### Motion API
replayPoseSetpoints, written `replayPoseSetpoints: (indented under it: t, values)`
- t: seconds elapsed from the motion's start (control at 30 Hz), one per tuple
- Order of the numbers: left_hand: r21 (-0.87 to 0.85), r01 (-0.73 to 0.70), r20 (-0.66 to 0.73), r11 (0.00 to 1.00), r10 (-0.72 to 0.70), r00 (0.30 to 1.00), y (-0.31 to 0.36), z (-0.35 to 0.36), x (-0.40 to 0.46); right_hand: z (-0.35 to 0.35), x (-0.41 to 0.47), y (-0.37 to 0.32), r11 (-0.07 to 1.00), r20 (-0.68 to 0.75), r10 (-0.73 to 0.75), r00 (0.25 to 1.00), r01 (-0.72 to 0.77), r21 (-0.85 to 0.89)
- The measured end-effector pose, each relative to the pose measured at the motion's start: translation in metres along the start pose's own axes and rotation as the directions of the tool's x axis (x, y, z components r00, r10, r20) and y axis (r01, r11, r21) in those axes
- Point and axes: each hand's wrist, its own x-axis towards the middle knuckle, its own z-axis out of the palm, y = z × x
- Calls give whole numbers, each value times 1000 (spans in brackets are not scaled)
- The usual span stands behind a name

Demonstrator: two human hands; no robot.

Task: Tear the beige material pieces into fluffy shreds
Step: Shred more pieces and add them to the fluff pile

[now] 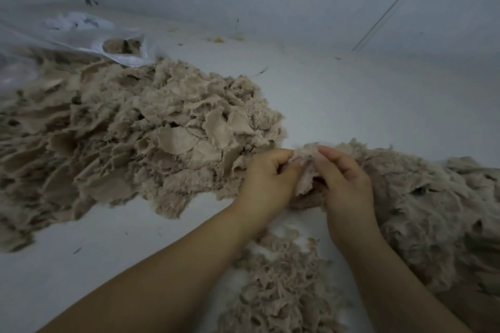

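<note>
Item one, as I read it from the head view: my left hand (266, 176), fingers curled, pinching the left edge of a small beige fibrous piece of material (305, 170). Item two: my right hand (343, 181), fingers likewise curled, gripping the right edge of that same piece, so the piece sits between the two hands, held just above the pale white work surface (351, 94). Item three: a large heap of flat, ragged beige material pieces (130, 138), spread across the left half of the surface, its near edge just beside my left hand. Item four: a mound of fluffy beige shreds (433, 211) on the right, lying behind and beside my right hand; whether the hand touches it I cannot tell. Item five: a smaller patch of lacy, stringy beige shreds (281, 284) near the bottom edge, between my two forearms. Item six: a crumpled clear plastic bag (81, 38) at the upper left, lying on the far end of the large heap, with some beige material showing through an opening in it. Item seven: small dark specks and an orange crumb (218, 40) scattered on the far surface.
</note>
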Motion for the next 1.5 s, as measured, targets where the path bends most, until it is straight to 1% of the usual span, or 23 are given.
replayPoseSetpoints:
  t: [0.1, 0.17, 0.27, 0.33, 0.47, 0.57, 0.63, 0.7, 0.73, 0.77, 0.83, 0.87, 0.9, 0.93, 0.97, 1.0, 1.07, 1.1, 1.13, 1.2, 1.27, 1.37, 1.5]
  values:
    - [-166, 115, 2, 979, -116, 993, -6, -4, -2, 0, 1, 1, 997, 40, -33, 999, 36, -66]
    - [-194, 129, -47, 973, -141, 989, -8, -8, -3, 0, 1, 2, 992, 20, -49, 999, 51, -112]
    - [-161, 98, -147, 982, -122, 981, -8, -17, -3, -1, 3, 4, 996, -14, -15, 1000, 14, -88]
    - [-141, 77, -172, 987, -101, 980, -8, -21, -4, -1, 4, 4, 997, -24, -11, 1000, 10, -80]
    - [-116, 36, -198, 993, -59, 979, -2, -18, -5, -1, 4, 2, 996, 33, -39, 999, 41, -80]
    - [-80, 9, -223, 997, -27, 974, 0, -15, -3, 0, 3, 0, 1000, 83, -24, 996, 25, -15]
    - [-63, 8, -243, 998, -24, 970, 0, -15, -1, 0, 2, 0, 999, 104, -24, 994, 27, -28]
    - [50, -33, -301, 998, 46, 953, 1, -16, 1, 0, 2, 1, 999, 125, -12, 992, 19, -51]
    - [169, -74, -310, 983, 124, 943, 3, -16, 1, 0, 2, 2, 999, 139, -1, 990, 8, -48]
    - [307, -127, -283, 943, 217, 934, 4, -16, 1, 1, 2, 2, 999, 157, 14, 987, -9, -36]
    - [567, -242, -112, 787, 365, 924, 6, -12, -2, 2, 1, 2, 999, 202, 37, 979, -38, -2]
    - [662, -289, -6, 691, 391, 920, 6, -9, -4, 1, 0, 2, 999, 216, 44, 975, -49, 18]
    - [713, -333, 81, 618, 399, 913, 4, -6, -6, 1, 0, 2, 997, 214, 52, 975, -62, 41]
    - [719, -370, 129, 588, 411, 903, 4, -5, -8, 0, 1, 2, 995, 207, 61, 977, -76, 64]
    - [694, -396, 144, 602, 422, 895, 4, -6, -10, -1, 2, 2, 993, 204, 70, 977, -87, 77]
    - [639, -388, 115, 664, 417, 902, 5, -9, -11, -3, 3, 2, 993, 203, 76, 976, -93, 78]
    - [458, -273, -52, 846, 332, 942, 5, -16, -9, -4, 4, 3, 994, 209, 80, 975, -94, 61]
    - [383, -205, -123, 901, 270, 955, 4, -20, -8, -4, 5, 3, 994, 211, 78, 974, -92, 54]
    - [357, -144, -150, 923, 208, 967, 3, -22, -5, -3, 5, 3, 995, 210, 77, 975, -90, 53]
    - [422, -48, -74, 905, 87, 993, 0, -25, -2, -3, 4, 3, 992, 231, 80, 970, -100, 77]
    - [451, -10, -4, 892, 13, 1000, -2, -23, 0, -3, 5, 4, 985, 260, 107, 960, -139, 107]
    - [273, -7, 5, 962, 6, 1000, -4, -21, 0, -3, 8, 6, 968, 278, 127, 952, -180, 173]
    - [78, 99, -39, 992, -96, 995, -3, -23, 1, -4, 6, 10, 998, 253, 34, 967, -46, 42]
